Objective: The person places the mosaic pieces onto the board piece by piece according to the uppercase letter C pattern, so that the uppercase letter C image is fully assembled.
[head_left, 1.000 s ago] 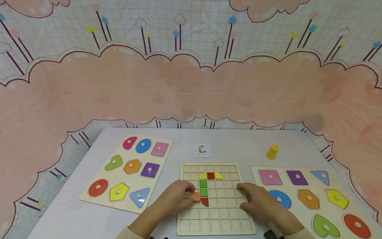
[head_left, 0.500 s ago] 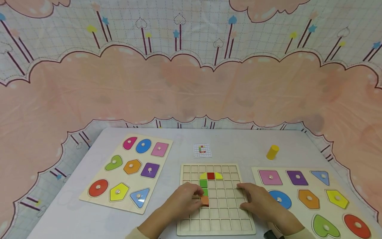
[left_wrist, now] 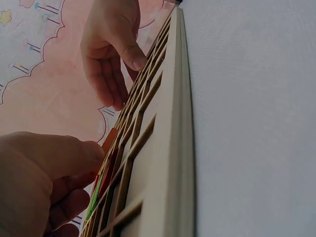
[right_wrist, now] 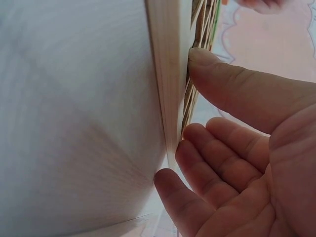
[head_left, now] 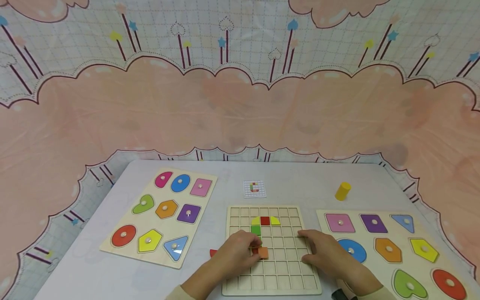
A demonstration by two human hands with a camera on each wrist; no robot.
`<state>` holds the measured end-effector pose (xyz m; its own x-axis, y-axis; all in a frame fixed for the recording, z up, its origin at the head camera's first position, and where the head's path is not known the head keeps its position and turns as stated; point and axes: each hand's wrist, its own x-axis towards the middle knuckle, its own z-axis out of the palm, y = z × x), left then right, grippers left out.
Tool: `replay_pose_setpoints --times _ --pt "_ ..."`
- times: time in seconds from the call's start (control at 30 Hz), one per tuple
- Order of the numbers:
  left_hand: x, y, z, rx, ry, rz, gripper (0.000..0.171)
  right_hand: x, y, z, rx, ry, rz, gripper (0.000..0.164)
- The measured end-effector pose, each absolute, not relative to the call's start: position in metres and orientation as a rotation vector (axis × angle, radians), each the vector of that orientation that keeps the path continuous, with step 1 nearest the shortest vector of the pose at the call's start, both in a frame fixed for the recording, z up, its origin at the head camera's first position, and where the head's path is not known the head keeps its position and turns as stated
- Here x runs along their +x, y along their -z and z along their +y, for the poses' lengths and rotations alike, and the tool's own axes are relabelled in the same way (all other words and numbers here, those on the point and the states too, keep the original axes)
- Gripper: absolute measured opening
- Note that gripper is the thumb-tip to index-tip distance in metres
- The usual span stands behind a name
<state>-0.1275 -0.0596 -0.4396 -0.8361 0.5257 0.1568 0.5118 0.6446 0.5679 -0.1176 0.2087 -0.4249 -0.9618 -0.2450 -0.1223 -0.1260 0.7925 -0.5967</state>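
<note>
My left hand (head_left: pixel 237 252) pinches an orange square tile (head_left: pixel 263 253) between thumb and fingers, over the wooden grid board (head_left: pixel 277 284). In the left wrist view the orange tile (left_wrist: pixel 109 140) stands at the thumb tip, tilted against the grid. Beside it a red quarter-round tile (head_left: pixel 255 251) is mostly hidden by the fingers. Above lie a green square tile (head_left: pixel 256 230) and, partly covered, another green one. A red square tile (head_left: pixel 265 221) sits between two yellow quarter-round tiles (head_left: pixel 275 221). My right hand (head_left: pixel 323 251) rests at the board's right edge, its thumb touching it, fingers loosely bent.
Knob puzzle boards lie left (head_left: pixel 127 255) and right (head_left: pixel 365 246) of the grid board. Behind it is a small pattern card (head_left: pixel 254 189); a yellow cylinder (head_left: pixel 343 191) stands at the back right. A red piece (head_left: pixel 213 252) shows beside my left forearm.
My left hand has carried the orange tile rightward across the grid, passing over the red quarter-round tile. A red piece has come into sight beside the left forearm. The right hand stays put.
</note>
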Motion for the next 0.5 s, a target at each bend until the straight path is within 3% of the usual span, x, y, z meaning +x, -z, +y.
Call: replay_pose_setpoints --times 0.5 --pt "-0.1285 0.4411 -0.053 0.833 -0.99 2.788 0.016 -0.1185 0.4241 0.2083 -0.283 0.893 2.781 0.059"
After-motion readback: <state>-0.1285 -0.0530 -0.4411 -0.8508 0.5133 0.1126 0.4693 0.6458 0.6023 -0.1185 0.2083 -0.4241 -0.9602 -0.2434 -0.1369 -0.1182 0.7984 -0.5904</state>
